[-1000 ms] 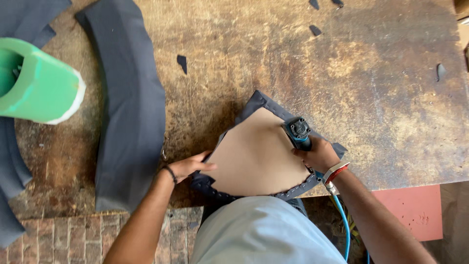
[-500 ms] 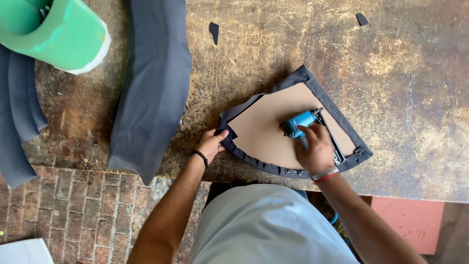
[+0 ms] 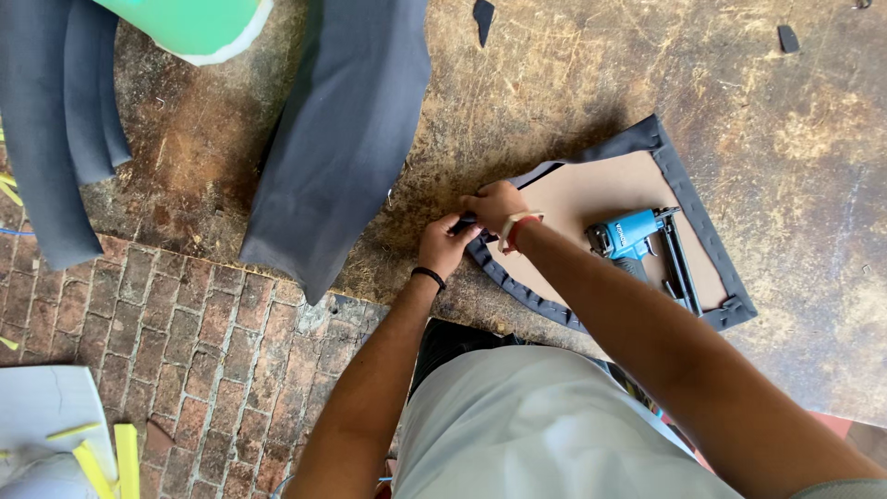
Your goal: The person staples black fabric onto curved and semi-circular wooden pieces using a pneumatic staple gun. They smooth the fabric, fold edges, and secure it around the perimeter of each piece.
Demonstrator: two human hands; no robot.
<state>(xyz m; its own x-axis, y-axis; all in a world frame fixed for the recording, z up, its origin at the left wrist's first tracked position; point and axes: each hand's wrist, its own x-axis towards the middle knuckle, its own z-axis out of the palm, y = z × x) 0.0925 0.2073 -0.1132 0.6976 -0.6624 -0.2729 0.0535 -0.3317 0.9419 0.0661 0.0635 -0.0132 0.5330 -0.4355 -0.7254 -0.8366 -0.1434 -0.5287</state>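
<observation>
A brown board panel [image 3: 591, 199] lies on the worn wooden table [image 3: 573, 83], wrapped around its edges in dark grey fabric [image 3: 704, 226]. My left hand [image 3: 446, 242], with a black wristband, and my right hand [image 3: 494, 203], with a red and white band, meet at the panel's left corner. Both pinch the fabric fold there. A blue staple gun [image 3: 628, 238] rests on the board to the right of my hands, with no hand on it.
A long dark padded piece [image 3: 342, 139] hangs over the table's edge, and more dark pieces [image 3: 55, 120] lie at the left. A green cylinder [image 3: 185, 23] sits top left. Small fabric scraps [image 3: 482, 18] dot the table. Brick floor [image 3: 185, 342] lies below.
My right hand has let go of the staple gun and moved left to the panel's corner beside my left hand. The staple gun now lies on the board.
</observation>
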